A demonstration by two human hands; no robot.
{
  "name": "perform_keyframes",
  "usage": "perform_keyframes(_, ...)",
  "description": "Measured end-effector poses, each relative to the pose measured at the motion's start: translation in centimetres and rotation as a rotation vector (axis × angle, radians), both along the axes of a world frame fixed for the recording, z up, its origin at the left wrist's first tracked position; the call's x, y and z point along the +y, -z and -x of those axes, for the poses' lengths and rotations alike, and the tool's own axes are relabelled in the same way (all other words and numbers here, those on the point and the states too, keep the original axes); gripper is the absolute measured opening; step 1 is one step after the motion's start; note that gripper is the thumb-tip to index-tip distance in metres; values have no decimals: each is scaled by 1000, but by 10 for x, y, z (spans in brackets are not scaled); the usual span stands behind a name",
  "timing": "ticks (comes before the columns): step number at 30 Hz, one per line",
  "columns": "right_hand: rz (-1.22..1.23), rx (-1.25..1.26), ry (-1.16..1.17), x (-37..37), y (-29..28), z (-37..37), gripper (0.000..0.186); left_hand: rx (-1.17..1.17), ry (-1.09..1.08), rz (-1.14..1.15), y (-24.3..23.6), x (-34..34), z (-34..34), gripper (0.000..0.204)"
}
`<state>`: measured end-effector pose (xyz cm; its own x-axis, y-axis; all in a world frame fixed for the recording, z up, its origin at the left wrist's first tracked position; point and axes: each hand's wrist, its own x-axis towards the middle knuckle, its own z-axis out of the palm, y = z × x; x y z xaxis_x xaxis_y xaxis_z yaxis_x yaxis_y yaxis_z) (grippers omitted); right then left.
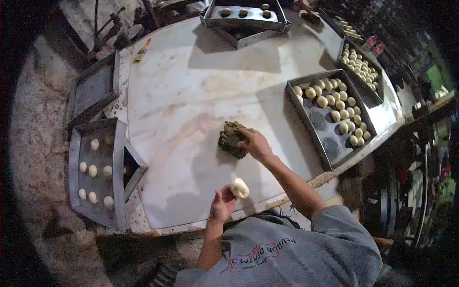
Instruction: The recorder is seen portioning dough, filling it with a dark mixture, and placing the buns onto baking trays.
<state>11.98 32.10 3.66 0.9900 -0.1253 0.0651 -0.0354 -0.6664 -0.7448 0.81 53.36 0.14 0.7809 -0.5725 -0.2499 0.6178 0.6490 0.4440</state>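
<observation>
A pale, flattened piece of dough (240, 188) rests on the fingers of my left hand (223, 204), above the table near its front edge. The thumb stands up on the left of that hand and the fingers curl behind the dough. Farther off, a rough, crumbly block of dark green-brown filling (229, 139) lies on the white tabletop. My right hand (256, 145) is at the block's right side, its fingers bent and pressed into the filling. How much they grip is partly hidden by the hand itself.
A metal tray (308, 117) of dough balls (336, 115) stands at the right, with another full tray (361, 67) behind it. At the left, a tray (116, 191) holds several balls. More trays (246, 26) stand at the far edge. A brush (142, 50) lies far left.
</observation>
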Motion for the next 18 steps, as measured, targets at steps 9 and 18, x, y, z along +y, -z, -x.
perform_keyframes(9, 181, -17, -279, -24, 13, -16, 18, -43, -289, -87, -13, 12, -3, 60)
perform_keyframes(18, -68, 38, -62, -29, 34, -15, 20, -98, -270, -184, -17, 32, -30, 35)
